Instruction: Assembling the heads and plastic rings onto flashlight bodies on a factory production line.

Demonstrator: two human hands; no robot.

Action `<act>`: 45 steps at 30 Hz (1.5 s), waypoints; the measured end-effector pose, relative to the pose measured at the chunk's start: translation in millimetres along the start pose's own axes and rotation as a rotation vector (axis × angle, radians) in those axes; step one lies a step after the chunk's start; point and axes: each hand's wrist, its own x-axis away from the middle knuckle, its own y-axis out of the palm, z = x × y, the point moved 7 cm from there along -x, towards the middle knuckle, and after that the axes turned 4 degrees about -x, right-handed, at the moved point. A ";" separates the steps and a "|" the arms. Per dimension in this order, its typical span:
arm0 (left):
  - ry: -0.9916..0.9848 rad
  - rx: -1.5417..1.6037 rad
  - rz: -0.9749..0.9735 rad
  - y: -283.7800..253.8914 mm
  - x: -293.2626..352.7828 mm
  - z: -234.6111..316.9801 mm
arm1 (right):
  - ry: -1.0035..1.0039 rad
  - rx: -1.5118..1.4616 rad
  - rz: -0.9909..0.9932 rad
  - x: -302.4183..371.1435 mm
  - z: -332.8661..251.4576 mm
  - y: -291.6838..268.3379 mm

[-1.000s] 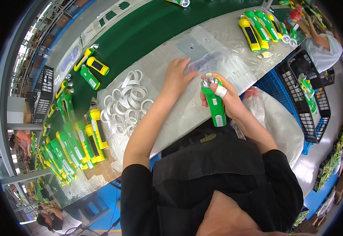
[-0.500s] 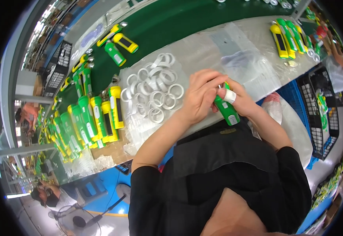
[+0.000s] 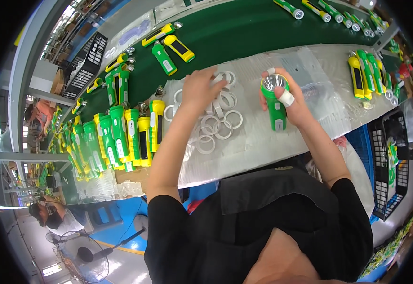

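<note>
My right hand point(image 3: 294, 97), with white tape on the thumb and a finger, is closed around a green flashlight point(image 3: 277, 116). The flashlight's shiny reflector point(image 3: 275, 82) faces up, and its body points toward me. My left hand point(image 3: 201, 90) is over the far left part of a pile of white plastic rings point(image 3: 234, 119). Its thumb and fingers are apart and partly curled beside the rings; whether they touch one is hard to see.
Green and yellow flashlights point(image 3: 118, 132) stand packed at the left. A few more point(image 3: 164, 59) lie on the green belt point(image 3: 235, 40); others point(image 3: 367, 73) are at the right end of the plastic-covered table point(image 3: 324, 116). A black crate point(image 3: 391, 184) stands at the right.
My hands have separated. The left has moved off the flashlight, left to the rings. The right has kept the flashlight and turned it so the reflector shows.
</note>
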 end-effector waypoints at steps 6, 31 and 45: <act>-0.036 0.446 0.132 -15.6 1.6 -9.5 | -0.083 0.032 0.043 0.9 -1.3 -17.3; 0.083 0.944 0.138 -9.4 7.8 89.5 | -0.167 0.058 0.063 6.9 -2.5 -32.1; 0.493 0.601 0.104 -38.8 12.3 139.1 | -0.351 0.121 0.062 17.3 -28.9 -34.0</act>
